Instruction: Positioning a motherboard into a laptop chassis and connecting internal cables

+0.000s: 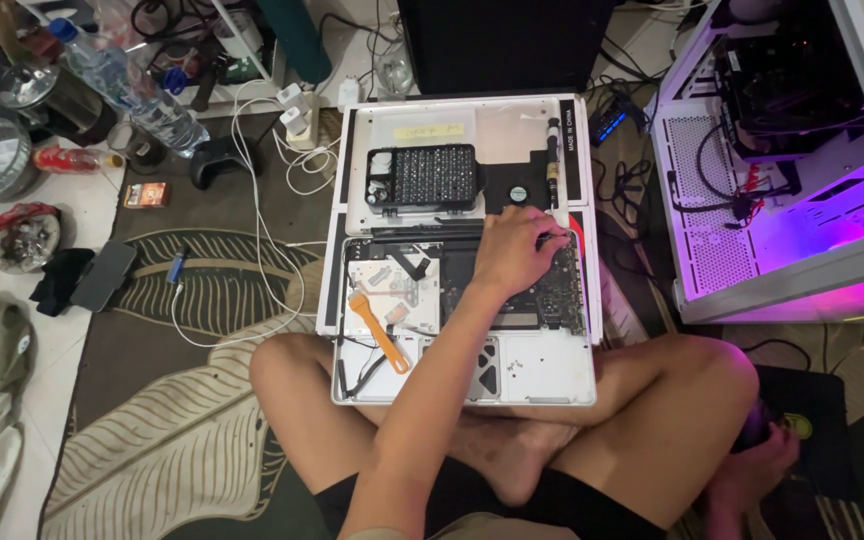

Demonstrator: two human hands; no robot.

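Your left hand (517, 250) reaches across the opened laptop (542, 370) on your crossed legs, fingers curled down onto the dark circuit board (552, 300) near its upper right corner; whether they pinch anything you cannot tell. Your right hand (757, 465) rests low beside your right knee, fingers loosely bent against a dark object, grip unclear. An orange pry tool (377, 330) lies on the laptop's left side, over the silver drive. Just beyond, the black bit case (422, 178) sits on the detached white cover (512, 125), a small fan beside it.
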